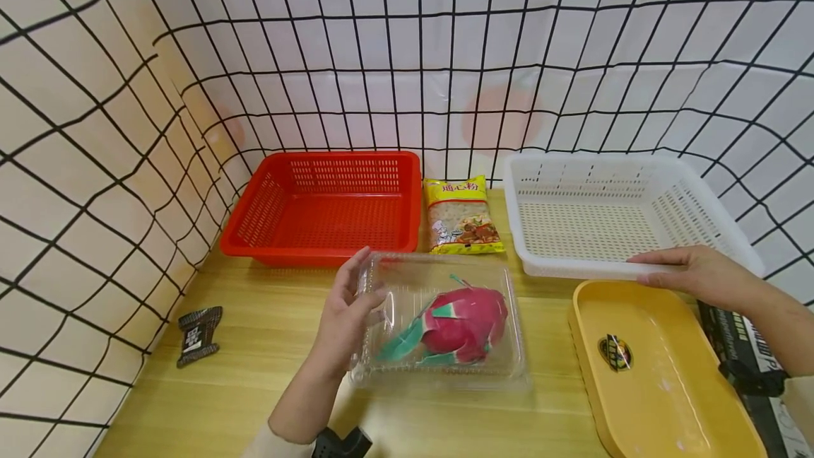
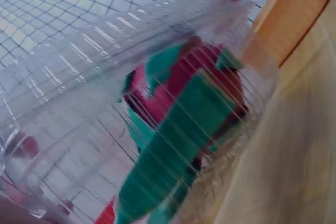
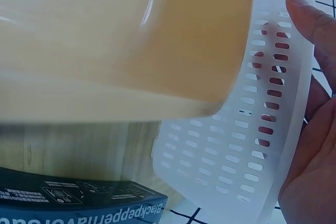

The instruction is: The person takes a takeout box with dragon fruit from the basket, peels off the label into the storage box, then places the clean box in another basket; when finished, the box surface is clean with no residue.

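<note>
My left hand (image 1: 340, 324) grips the left edge of a clear plastic clamshell box (image 1: 400, 281), thumb on the near face. Inside lies a pink dragon fruit (image 1: 467, 324) with green leaf tips. The left wrist view shows the dragon fruit (image 2: 168, 93) through the ribbed plastic. At the right, my right hand (image 1: 706, 278) holds the front rim of a white perforated basket (image 1: 572, 268). In the right wrist view the thumb is on one side of the basket wall (image 3: 239, 145), and fingers show through its slots.
A red basket (image 1: 318, 260) stands back left, beside a yellow pasta bag (image 1: 464, 218). A yellow tray (image 1: 668, 387) sits in front of the white basket, with a black packet (image 1: 731, 334) at its right. A small dark wrapped snack (image 1: 198, 334) lies left. Black wire mesh (image 1: 420, 69) encloses the table.
</note>
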The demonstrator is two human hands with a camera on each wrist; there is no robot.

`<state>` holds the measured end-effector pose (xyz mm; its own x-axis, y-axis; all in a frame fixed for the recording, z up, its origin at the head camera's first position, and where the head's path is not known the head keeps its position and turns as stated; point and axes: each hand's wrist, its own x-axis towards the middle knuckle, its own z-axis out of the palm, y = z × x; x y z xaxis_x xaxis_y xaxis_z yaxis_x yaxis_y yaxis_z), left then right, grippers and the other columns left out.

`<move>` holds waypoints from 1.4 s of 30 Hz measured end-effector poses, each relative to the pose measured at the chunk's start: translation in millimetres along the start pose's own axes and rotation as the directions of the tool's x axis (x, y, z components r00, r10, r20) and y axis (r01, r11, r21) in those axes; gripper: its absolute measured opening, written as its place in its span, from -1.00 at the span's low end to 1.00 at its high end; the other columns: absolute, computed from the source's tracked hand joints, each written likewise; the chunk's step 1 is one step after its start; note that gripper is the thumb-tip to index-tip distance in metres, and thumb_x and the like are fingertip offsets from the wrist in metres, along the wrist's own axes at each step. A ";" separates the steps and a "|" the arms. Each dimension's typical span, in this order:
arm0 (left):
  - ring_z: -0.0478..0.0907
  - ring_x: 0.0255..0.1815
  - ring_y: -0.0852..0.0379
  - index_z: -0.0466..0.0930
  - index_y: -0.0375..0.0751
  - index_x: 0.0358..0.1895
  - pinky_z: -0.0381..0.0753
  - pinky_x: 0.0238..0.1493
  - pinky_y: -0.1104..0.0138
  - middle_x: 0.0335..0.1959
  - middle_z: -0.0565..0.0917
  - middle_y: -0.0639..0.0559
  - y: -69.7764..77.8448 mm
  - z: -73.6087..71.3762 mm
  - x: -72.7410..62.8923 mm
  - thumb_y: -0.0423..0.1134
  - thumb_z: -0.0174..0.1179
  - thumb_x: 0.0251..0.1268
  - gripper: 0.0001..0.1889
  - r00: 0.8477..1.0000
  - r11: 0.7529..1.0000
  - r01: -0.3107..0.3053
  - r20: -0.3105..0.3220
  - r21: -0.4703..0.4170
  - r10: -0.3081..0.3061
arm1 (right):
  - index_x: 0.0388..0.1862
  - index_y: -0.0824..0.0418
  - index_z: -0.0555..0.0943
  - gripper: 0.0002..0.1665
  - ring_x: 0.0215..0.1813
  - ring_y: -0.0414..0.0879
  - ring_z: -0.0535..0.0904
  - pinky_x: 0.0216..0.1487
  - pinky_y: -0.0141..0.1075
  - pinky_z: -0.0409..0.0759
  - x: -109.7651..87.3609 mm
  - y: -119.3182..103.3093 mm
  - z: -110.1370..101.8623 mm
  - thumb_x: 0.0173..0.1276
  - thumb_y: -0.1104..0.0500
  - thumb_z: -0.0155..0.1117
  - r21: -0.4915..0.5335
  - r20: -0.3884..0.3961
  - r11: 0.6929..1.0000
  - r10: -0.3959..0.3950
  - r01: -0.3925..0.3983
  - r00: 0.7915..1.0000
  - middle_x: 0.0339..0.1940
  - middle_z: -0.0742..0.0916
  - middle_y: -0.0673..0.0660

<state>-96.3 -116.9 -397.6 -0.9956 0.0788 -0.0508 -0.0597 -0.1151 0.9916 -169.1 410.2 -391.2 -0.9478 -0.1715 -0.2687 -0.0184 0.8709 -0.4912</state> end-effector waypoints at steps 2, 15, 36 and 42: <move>0.29 0.52 -0.24 0.15 -0.01 0.57 0.60 0.23 -0.03 0.65 0.14 0.00 1.2 0.9 1.1 -0.35 0.09 0.41 -0.32 1.000 1.000 0.003 -0.016 -0.020 -0.003 | 0.36 0.32 0.55 -0.24 -0.14 -0.14 0.67 -0.24 -0.31 0.64 -0.3 -0.1 -0.6 0.42 -0.20 0.31 -0.003 0.001 1.000 0.002 -0.002 1.000 0.02 0.79 0.29; 0.25 0.48 -0.01 0.20 -0.02 0.54 0.50 0.38 0.22 0.59 0.21 0.02 6.9 27.6 20.5 -0.30 0.10 0.34 -0.32 0.997 0.986 -0.007 -0.073 -0.165 -0.006 | 0.35 0.34 0.55 -0.26 -0.12 -0.05 0.67 -0.26 -0.34 0.63 -0.6 0.2 -1.8 0.43 -0.16 0.33 0.003 0.001 1.000 -0.007 0.007 1.000 0.06 0.77 0.35; 0.40 0.33 0.00 0.34 0.07 0.42 0.59 0.29 0.15 0.44 0.40 0.02 45.5 103.0 74.3 -0.26 0.19 0.30 -0.40 0.989 0.966 -0.037 -0.145 -0.254 0.000 | 0.35 0.32 0.56 -0.26 -0.21 -0.11 0.72 -0.25 -0.35 0.71 -1.5 -1.4 1.2 0.43 -0.18 0.31 0.070 0.022 0.998 0.002 -0.004 1.000 0.06 0.78 0.31; 0.36 0.40 0.00 0.39 0.09 0.40 0.58 0.34 0.02 0.47 0.37 0.03 59.0 122.9 97.6 -0.28 0.22 0.27 -0.40 0.989 0.972 -0.010 -0.143 -0.236 -0.024 | 0.35 0.38 0.53 -0.27 -0.21 -0.10 0.69 -0.26 -0.36 0.70 -0.1 0.8 0.9 0.47 -0.14 0.29 0.041 0.013 0.999 -0.008 0.008 1.000 0.10 0.74 0.38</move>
<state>-188.1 5.7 -329.4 -0.9939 -0.0609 -0.0915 -0.0649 -0.3467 0.9357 -168.8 410.5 -392.3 -0.9434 -0.1849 -0.2754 -0.0127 0.8498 -0.5269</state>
